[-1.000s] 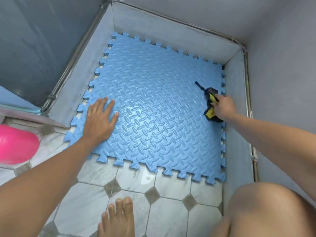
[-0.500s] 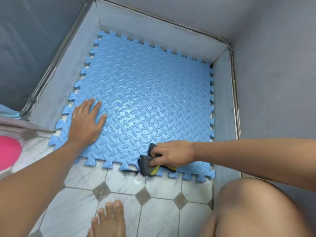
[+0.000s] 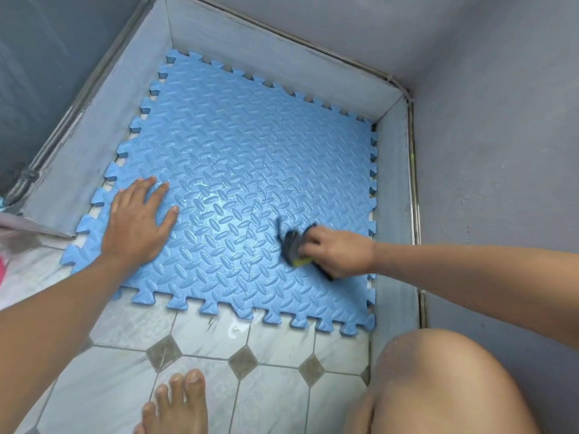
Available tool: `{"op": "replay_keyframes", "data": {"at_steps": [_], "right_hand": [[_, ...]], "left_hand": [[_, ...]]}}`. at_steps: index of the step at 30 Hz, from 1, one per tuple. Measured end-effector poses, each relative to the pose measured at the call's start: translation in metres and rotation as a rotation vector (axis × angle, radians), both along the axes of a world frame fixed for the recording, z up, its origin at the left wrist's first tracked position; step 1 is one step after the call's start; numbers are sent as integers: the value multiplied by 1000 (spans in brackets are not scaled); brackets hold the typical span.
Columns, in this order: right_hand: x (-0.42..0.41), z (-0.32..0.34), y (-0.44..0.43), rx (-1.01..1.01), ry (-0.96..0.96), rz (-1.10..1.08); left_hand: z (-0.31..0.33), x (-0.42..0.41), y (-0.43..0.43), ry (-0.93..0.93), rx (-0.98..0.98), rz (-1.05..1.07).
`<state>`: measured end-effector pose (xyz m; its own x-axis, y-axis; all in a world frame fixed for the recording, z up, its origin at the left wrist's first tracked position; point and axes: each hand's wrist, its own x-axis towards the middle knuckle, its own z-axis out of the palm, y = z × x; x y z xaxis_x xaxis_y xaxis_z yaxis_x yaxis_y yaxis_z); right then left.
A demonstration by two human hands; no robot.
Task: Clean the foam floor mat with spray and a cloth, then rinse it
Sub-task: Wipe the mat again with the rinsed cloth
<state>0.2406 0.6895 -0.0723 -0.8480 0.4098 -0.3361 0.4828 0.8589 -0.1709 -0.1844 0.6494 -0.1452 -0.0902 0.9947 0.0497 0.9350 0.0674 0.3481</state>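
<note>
A blue foam floor mat (image 3: 238, 158) with a raised tread pattern and jigsaw edges lies flat in a grey-walled corner. Its middle looks wet and shiny. My left hand (image 3: 138, 220) presses flat on the mat's near left part, fingers spread. My right hand (image 3: 336, 252) is closed on a dark cloth (image 3: 292, 245) with a yellow patch. The cloth touches the mat at its near right part. No spray bottle is in view.
Grey walls (image 3: 501, 151) enclose the mat at the back and right, with a low ledge (image 3: 94, 126) on the left. White tiled floor (image 3: 275, 364) with grey diamonds lies in front. My bare foot (image 3: 175, 405) and knee (image 3: 438, 380) are close below.
My right hand swept the cloth from the mat's far right edge down to its front edge, then back up onto the near right part. My left hand stayed pressed on the mat.
</note>
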Motion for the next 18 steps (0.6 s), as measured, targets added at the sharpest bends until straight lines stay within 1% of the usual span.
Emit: {"op": "replay_keyframes", "data": {"at_steps": [2,3,4,5,7,8,9,10,12,13,14,15,16,18], "right_hand": [[-1,8,-21,-129,-79,371],[2,11,-26,-175,-116,482],[9,14,-27,-201,-146,528],[16,17,-24,-210,-169,513],[31,23,-4,-204,-213,327],[38,24,12,-167,-222,172],[44,25,28,-111,-224,-25],[49,25,44,-63,-217,-270],[56,18,70,57,-144,-799],[54,11,78,111,-95,-996],[48,4,81,137,-49,-1122],[37,-2,81,139,-11,-1172],[21,-5,78,127,24,-1157],[-15,-8,62,94,103,-1010]], "left_hand": [[1,0,0,4,-4,-3],[1,0,1,5,-6,-5],[0,-1,2,3,-7,-5],[0,-1,1,-4,-7,-3],[0,-1,1,-19,9,-1],[1,0,1,-23,16,-3],[1,0,2,-26,18,-5],[1,-1,2,-26,15,-4],[2,0,2,-28,13,-3],[2,0,2,-29,11,-1],[3,0,2,-29,9,3],[3,0,2,-29,7,5],[2,0,2,-30,6,6],[3,0,3,-35,-4,9]]}}
